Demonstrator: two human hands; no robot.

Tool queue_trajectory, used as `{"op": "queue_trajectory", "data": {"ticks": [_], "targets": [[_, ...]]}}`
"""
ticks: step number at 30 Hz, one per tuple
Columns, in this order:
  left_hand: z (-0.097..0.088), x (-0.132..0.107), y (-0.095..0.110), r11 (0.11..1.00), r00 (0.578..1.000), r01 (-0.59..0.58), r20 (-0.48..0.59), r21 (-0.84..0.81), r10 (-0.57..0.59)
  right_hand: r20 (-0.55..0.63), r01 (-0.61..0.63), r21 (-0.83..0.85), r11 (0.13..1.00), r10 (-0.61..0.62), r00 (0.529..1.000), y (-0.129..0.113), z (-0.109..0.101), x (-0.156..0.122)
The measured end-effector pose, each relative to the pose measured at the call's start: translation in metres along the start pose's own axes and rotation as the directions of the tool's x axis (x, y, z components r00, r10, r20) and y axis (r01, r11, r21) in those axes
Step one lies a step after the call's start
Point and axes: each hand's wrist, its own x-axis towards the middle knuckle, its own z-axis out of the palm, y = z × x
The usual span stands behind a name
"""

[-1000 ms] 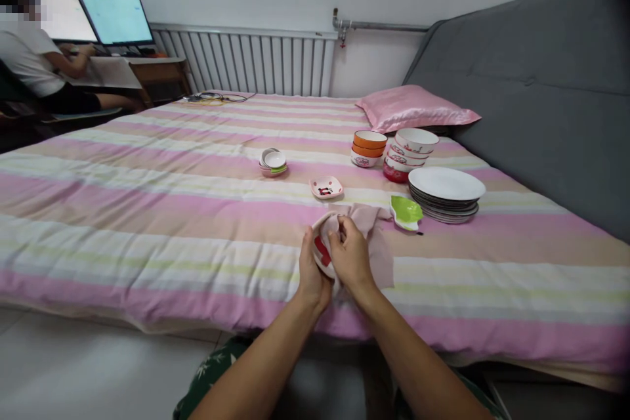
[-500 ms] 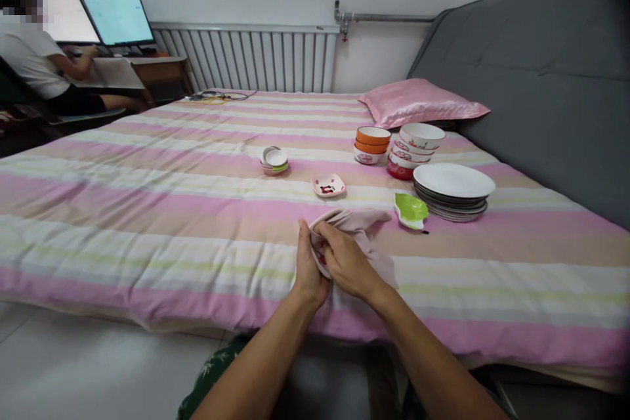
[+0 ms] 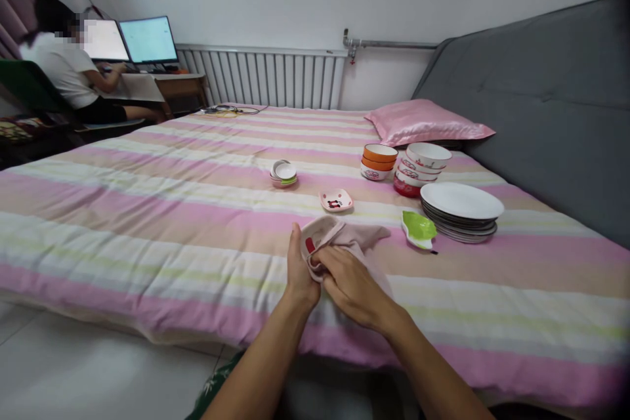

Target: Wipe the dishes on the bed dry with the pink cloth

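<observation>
The small dish (image 3: 309, 233), pale with a red patch inside, is held tilted above the bed (image 3: 147, 236), to the left of the green leaf-shaped dish (image 3: 418, 228) and closer to the person. The left hand (image 3: 302, 275) cups its outer side, the thumb upright along the rim and the other fingers partly curled behind, mostly hidden. The right hand (image 3: 350, 285) has its fingers bent and gathered on the pinkish cloth (image 3: 367, 236), pressing a fold into the dish; the fingertips are out of sight. The loose cloth trails toward the leaf-shaped dish without reaching it.

The small dish looks like glazed ceramic or similar: probably light, stiff, slick and liable to chip if dropped. Its rim and outer wall seem the surest hold, with the thumb on the edge and fingers underneath. The cloth looks soft, thin and limp, best pinched in a bunch.
</observation>
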Motion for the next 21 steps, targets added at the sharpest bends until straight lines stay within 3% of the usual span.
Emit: {"op": "queue_trajectory", "data": {"ticks": [8,17,21], "targets": [[-0.003,0.006,0.021,0.979,0.975,-0.203,-0.101,-0.016,0.2,-0.045,0.069,-0.095,0.993,-0.074,0.996,-0.007,0.008,-0.004],[-0.006,0.005,0.022,0.982,0.981,-0.187,-0.051,0.012,0.187,-0.132,0.02,-0.458,0.889,-0.091,0.987,0.021,0.028,-0.004],[-0.005,0.005,0.021,0.984,0.983,-0.176,-0.051,0.028,0.178,-0.146,0.001,-0.476,0.879,-0.08,0.986,0.026,0.033,-0.003]]}}
